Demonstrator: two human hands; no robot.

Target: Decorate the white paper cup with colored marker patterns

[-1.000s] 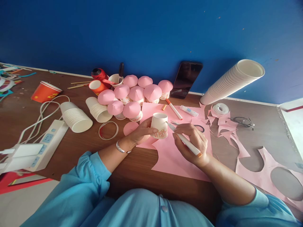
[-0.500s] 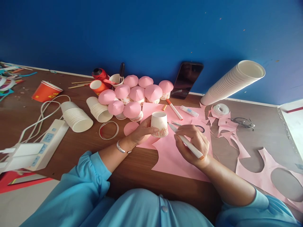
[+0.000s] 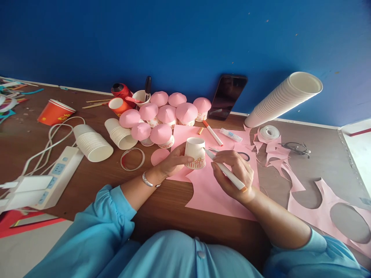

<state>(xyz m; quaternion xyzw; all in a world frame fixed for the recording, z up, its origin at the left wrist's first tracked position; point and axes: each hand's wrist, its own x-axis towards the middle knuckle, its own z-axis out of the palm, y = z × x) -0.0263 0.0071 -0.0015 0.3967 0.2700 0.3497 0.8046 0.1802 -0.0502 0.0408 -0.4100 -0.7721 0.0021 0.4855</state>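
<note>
My left hand grips a small white paper cup, held upside down over a pink paper sheet. Orange marks run round the cup's lower edge. My right hand is closed round a white marker with an orange end; its tip touches the cup's right side. Behind the cup stands a cluster of several cups topped with pink paper cones.
Stacks of white cups lie at left and centre-left; a long stack leans at the right. A phone leans on the blue wall. Another marker, a glue tube, tape roll, glasses, power strip and pink offcuts lie around.
The marker tip has stayed against the cup's side with only tiny shifts of my right hand. The cup and my left hand have hardly moved.
</note>
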